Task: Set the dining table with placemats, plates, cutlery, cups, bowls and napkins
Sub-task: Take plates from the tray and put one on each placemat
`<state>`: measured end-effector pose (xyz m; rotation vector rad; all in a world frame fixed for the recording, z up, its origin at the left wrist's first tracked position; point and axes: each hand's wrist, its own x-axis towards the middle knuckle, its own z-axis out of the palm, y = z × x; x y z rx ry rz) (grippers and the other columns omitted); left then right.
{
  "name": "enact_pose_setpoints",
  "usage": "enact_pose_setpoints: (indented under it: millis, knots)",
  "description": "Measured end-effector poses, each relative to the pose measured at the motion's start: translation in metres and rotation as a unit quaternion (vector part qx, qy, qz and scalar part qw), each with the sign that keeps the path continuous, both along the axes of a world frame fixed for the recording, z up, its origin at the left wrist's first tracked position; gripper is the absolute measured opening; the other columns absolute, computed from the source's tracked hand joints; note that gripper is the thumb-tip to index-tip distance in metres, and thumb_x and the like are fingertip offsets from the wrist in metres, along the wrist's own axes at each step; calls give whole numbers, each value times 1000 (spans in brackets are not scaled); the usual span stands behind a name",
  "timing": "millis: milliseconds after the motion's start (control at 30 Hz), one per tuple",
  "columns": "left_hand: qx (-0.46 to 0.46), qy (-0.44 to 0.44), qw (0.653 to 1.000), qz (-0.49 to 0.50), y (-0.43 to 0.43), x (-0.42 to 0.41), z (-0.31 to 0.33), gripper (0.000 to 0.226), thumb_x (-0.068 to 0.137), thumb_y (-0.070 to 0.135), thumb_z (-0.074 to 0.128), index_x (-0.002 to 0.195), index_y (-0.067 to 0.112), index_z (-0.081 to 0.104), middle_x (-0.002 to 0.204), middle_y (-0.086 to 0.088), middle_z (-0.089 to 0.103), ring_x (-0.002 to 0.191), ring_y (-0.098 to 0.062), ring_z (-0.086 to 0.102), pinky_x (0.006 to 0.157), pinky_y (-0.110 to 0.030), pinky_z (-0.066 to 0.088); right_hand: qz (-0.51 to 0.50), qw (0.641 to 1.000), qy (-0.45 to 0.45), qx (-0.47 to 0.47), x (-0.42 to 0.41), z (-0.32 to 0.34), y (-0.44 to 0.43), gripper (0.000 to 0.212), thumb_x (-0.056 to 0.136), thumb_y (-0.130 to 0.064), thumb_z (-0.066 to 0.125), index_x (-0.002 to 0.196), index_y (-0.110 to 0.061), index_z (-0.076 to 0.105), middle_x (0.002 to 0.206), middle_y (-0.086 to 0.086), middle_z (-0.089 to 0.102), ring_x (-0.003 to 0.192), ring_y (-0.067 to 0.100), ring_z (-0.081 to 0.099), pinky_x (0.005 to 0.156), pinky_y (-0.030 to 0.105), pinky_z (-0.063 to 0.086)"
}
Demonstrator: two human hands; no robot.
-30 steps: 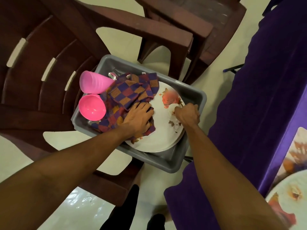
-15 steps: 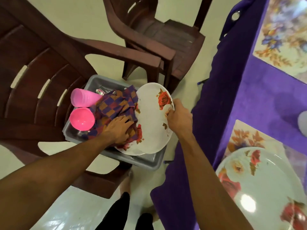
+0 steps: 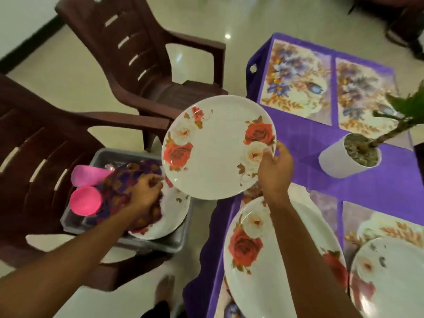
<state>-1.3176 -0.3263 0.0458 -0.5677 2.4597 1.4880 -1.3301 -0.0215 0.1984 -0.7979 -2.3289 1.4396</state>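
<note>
My right hand (image 3: 275, 171) grips the rim of a white rose-patterned plate (image 3: 213, 152) and holds it in the air between the grey tub (image 3: 158, 245) and the table. My left hand (image 3: 145, 193) rests on the checked napkins (image 3: 124, 180) inside the tub, with its fingers bent on the cloth. Another rose plate (image 3: 169, 221) lies under the napkins. Two pink cups (image 3: 85, 200) lie in the tub's left end. Two rose plates (image 3: 270, 255) sit on floral placemats (image 3: 332, 210) on the near side of the purple table.
The tub stands on the seat of a brown plastic chair (image 3: 34, 157). A second brown chair (image 3: 142, 65) is behind it. A potted plant in a white pot (image 3: 344, 159) stands mid-table. Two bare floral placemats (image 3: 296, 81) lie at the far end.
My right hand has lifted the top plate out of the tub and carried it up and right, towards the table. My left hand stays on the napkins.
</note>
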Motion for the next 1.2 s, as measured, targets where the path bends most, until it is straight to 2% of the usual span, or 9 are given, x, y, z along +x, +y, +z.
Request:
enact_pose_setpoints:
  millis: [133, 233, 333, 467, 567, 667, 867, 1100, 1200]
  knots:
    - [18, 17, 1000, -3, 50, -22, 23, 12, 90, 9, 67, 92, 20, 70, 89, -1, 72, 82, -16, 66, 79, -33, 53, -84, 986, 22, -142, -20, -5, 27, 26, 100, -18, 56, 125, -21, 62, 113, -3, 69, 102, 18, 69, 87, 39, 60]
    - [25, 41, 997, -54, 92, -50, 39, 19, 94, 5, 61, 94, 23, 66, 84, -3, 68, 67, -21, 61, 60, -31, 50, -141, 960, 51, -236, -43, -15, 41, 27, 97, -13, 58, 119, -29, 58, 108, -1, 71, 97, 21, 71, 83, 44, 61]
    - [22, 82, 991, -105, 133, -89, 51, 21, 92, 6, 64, 100, 25, 66, 94, 0, 70, 87, -22, 68, 77, -33, 54, -183, 925, 91, -319, -77, -20, 57, 34, 95, -6, 54, 119, -29, 55, 107, 1, 69, 91, 21, 71, 79, 51, 62]
    - [-37, 149, 975, -158, 192, -152, 67, 25, 90, 12, 66, 115, 14, 67, 112, -1, 66, 107, -18, 63, 90, -24, 45, -245, 880, 143, -382, -131, -25, 87, 52, 91, 3, 48, 137, -21, 49, 120, 9, 63, 93, 25, 70, 63, 43, 62]
    - [-46, 164, 966, -195, 237, -205, 76, 41, 94, 23, 62, 133, 11, 58, 132, -6, 57, 121, -21, 55, 102, -35, 46, -277, 846, 178, -418, -176, -31, 111, 58, 91, 6, 44, 141, -22, 45, 124, 9, 60, 95, 25, 69, 63, 42, 62]
    - [-58, 160, 968, -185, 276, -262, 69, 55, 94, 38, 60, 141, 10, 50, 140, -10, 52, 127, -28, 51, 107, -46, 43, -300, 822, 215, -435, -222, -44, 134, 62, 90, 9, 38, 142, -25, 43, 125, 7, 62, 101, 28, 69, 75, 51, 62]
    - [-101, 188, 961, -178, 325, -314, 56, 52, 94, 38, 58, 137, 10, 46, 136, -12, 49, 124, -32, 47, 99, -43, 42, -341, 826, 207, -399, -284, -67, 170, 73, 81, 6, 38, 144, -30, 38, 126, 5, 61, 105, 30, 68, 85, 57, 59]
    - [-171, 214, 942, -194, 351, -316, 30, 54, 98, 35, 48, 145, 12, 36, 150, -7, 39, 129, -28, 42, 101, -43, 43, -345, 829, 198, -392, -306, -75, 185, 69, 89, 8, 40, 146, -28, 34, 122, 2, 58, 104, 24, 66, 87, 48, 60]
    - [-187, 217, 937, -198, 353, -315, 30, 54, 99, 34, 46, 146, 11, 34, 149, -7, 40, 129, -27, 42, 101, -43, 43, -341, 830, 196, -395, -313, -84, 182, 71, 87, 7, 40, 146, -33, 33, 119, -1, 57, 104, 24, 65, 89, 52, 59]
